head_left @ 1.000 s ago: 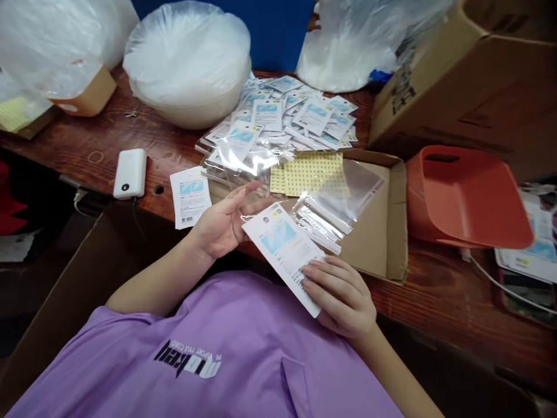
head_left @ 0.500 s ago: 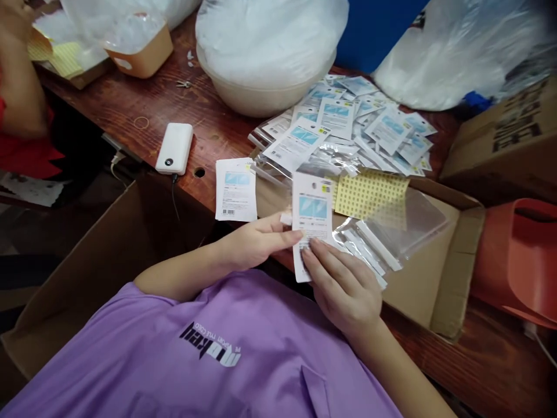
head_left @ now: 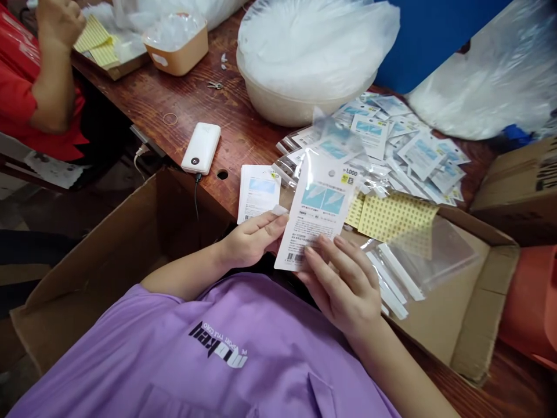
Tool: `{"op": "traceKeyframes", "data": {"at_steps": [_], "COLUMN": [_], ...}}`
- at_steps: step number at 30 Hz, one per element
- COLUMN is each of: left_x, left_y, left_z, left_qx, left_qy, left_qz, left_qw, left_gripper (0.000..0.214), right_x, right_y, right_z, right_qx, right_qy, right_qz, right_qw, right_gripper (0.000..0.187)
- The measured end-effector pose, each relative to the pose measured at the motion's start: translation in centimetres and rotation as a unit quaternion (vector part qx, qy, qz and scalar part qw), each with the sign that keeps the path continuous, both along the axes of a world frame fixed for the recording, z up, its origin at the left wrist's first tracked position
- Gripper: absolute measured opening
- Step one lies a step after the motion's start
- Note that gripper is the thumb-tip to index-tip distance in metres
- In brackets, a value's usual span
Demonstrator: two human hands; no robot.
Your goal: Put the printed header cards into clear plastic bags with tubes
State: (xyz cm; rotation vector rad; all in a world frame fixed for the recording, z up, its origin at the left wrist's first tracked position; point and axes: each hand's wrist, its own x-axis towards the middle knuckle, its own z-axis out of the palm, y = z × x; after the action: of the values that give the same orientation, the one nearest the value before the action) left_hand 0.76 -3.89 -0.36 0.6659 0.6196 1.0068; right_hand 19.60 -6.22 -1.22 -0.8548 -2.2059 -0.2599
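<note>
Both my hands hold one white printed card with a blue picture, upright in front of my chest, with a clear plastic sleeve over its top. My left hand pinches the card's left edge. My right hand grips its lower right with the fingers laid on its face. A second white card lies flat on the wooden table just left of it. Behind lies a heap of bagged cards. A yellow sticker sheet rests on clear sleeves in a shallow cardboard tray.
A white power bank with a cable lies on the table. A bowl under plastic, an orange tub, plastic bags and a cardboard box stand behind. An open carton is at my left. A person in red works at far left.
The card went from my right hand alone to both hands and now stands higher with a clear sleeve over its top. My view has swung left.
</note>
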Motion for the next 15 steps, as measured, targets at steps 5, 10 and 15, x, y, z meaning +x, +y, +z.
{"op": "traceKeyframes", "data": {"at_steps": [5, 10, 15], "left_x": [0.9, 2.0, 2.6], "left_y": [0.2, 0.3, 0.6], "left_z": [0.4, 0.4, -0.7], "left_qx": [-0.041, -0.014, 0.020], "left_qy": [-0.009, -0.003, 0.076], "left_qz": [0.146, 0.183, 0.195], "left_qw": [0.988, 0.983, 0.978], "left_gripper": [0.026, 0.027, 0.027], "right_x": [-0.5, -0.5, -0.1], "right_y": [1.1, 1.8, 1.3], "right_z": [-0.3, -1.5, -3.4], "right_qx": [-0.047, -0.177, -0.250], "right_qy": [0.092, 0.194, 0.241], "right_qz": [-0.022, -0.020, 0.012], "right_qw": [0.994, 0.965, 0.938], "right_gripper": [0.064, 0.061, 0.060]}}
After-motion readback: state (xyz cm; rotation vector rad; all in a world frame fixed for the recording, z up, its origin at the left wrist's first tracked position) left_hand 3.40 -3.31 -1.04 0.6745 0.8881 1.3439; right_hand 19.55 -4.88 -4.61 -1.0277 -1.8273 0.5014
